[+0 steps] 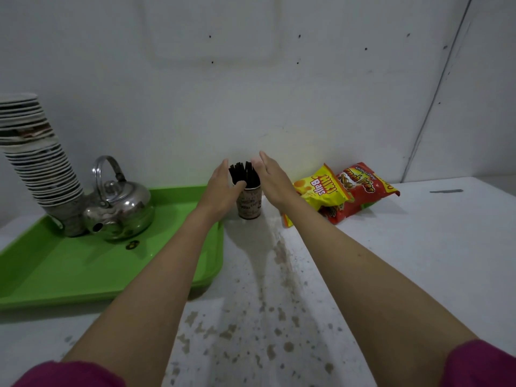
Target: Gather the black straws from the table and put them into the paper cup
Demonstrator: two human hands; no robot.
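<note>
A patterned paper cup (pixel 249 203) stands upright on the white table near the back wall. A bundle of black straws (pixel 244 173) sticks up out of it. My left hand (pixel 223 188) is against the cup's left side, thumb lying across the rim near the straws, fingers straight. My right hand (pixel 272 177) is just right of the straws, palm turned toward them, fingers extended and apart. Neither hand is closed around anything. I see no loose straws on the table.
A green tray (pixel 69 272) at left carries a steel kettle (pixel 120 205) and a tall leaning stack of paper cups (pixel 42 163). A yellow snack bag (pixel 321 191) and a red snack bag (pixel 360 188) lie right of the cup. The white table (pixel 391 261) is stained in the middle.
</note>
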